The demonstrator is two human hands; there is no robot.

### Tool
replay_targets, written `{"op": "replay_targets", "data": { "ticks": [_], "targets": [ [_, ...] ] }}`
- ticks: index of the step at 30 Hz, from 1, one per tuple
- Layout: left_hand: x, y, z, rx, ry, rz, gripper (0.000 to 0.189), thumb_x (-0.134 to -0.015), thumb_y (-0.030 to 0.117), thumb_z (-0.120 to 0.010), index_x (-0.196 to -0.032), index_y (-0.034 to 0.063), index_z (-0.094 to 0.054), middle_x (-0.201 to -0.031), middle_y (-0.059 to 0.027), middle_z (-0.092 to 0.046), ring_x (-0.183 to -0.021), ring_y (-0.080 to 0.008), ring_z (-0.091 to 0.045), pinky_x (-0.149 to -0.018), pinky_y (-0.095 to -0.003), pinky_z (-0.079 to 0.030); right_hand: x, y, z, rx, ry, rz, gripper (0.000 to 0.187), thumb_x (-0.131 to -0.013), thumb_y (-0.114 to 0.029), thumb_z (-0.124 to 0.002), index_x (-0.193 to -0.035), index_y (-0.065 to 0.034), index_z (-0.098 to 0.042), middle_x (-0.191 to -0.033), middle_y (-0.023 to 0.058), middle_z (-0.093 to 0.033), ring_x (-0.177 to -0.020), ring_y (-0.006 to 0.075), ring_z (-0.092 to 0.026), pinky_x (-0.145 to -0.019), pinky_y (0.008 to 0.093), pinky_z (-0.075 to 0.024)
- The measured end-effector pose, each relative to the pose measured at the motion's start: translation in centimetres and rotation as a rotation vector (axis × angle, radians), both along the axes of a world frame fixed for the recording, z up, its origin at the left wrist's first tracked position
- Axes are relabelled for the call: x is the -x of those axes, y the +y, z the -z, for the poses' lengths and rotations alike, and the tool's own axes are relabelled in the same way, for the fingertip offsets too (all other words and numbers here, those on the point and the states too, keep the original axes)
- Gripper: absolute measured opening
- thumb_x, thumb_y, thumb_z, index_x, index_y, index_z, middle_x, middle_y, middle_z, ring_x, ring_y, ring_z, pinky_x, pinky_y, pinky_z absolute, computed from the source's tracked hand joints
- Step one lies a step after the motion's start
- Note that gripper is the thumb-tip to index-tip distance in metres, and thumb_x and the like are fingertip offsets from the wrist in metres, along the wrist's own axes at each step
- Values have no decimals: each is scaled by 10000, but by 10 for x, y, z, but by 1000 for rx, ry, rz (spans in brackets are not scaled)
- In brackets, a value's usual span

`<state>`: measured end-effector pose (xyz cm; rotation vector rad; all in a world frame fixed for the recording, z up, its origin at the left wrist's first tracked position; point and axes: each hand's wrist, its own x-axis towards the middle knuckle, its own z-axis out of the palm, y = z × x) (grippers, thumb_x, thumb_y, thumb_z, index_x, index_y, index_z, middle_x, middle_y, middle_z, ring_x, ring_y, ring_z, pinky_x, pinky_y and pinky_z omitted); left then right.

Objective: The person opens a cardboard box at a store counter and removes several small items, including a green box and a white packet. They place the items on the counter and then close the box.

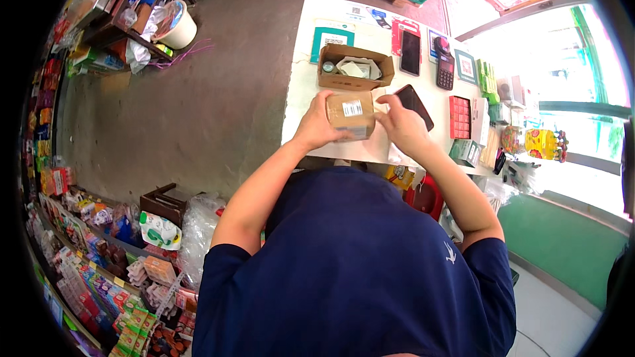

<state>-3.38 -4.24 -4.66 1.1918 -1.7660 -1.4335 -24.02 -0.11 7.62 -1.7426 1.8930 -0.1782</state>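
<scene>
My left hand [315, 128] grips a small brown cardboard box [349, 115] by its left side, thumb along the near edge. A white barcode label is stuck to the box's upper face. My right hand [404, 124] is at the box's right edge with bent fingers. Blur there hides whether its fingertips pinch anything. Just beyond, an open cardboard carton [347, 82] holds white pieces and a small round item. A dark tablet or phone [416, 104] lies partly behind my right hand on the white table [297, 109].
Farther along the table lie a black smartphone [410, 52], a dark handheld keypad device [445, 67] and printed code cards. To the right stand a red box of small packs [460, 117] and a green-and-white box [465, 152]. Stocked shelves [94, 267] line the left; a red stool [425, 196] is below the table.
</scene>
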Motion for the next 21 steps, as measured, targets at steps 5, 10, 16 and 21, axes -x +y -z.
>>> {"op": "replay_targets", "data": {
  "ticks": [5,10,16,21],
  "targets": [
    [-25,-6,-6,-867,396,-213,751,-821,583,-651,-1322,75,-415,-1110,-104,-610,-945,-234,-639,-850,-405,-530,18,17,38,284,-501,372,299,-965,-316,-544,-1108,-59,-595,-729,9,-561,-617,145,-537,-568,299,-428],
    [-44,6,3,-1182,604,-282,910,-789,760,-519,-1331,36,-424,-1105,-197,-585,-921,-293,-627,-838,-436,-547,-4,42,27,-157,-922,738,375,-996,-364,-496,-1255,-98,-552,-662,-111,-346,-494,-11,-264,-426,171,-180],
    [-44,13,-3,-1278,607,-171,923,-791,803,-446,-1332,55,-451,-1092,-199,-579,-906,-294,-612,-845,-439,-539,-21,50,37,-114,-940,675,539,-946,-355,-594,-1352,-22,-471,-686,-100,-412,-512,0,-297,-443,176,-216],
    [-39,18,-5,-1453,525,65,895,-824,803,-368,-1349,84,-457,-1141,-174,-577,-977,-301,-606,-838,-424,-533,-31,47,36,-27,-1031,539,534,-913,-361,-638,-1291,-5,-516,-672,-94,-435,-510,6,-310,-442,193,-234]
  ]
}}
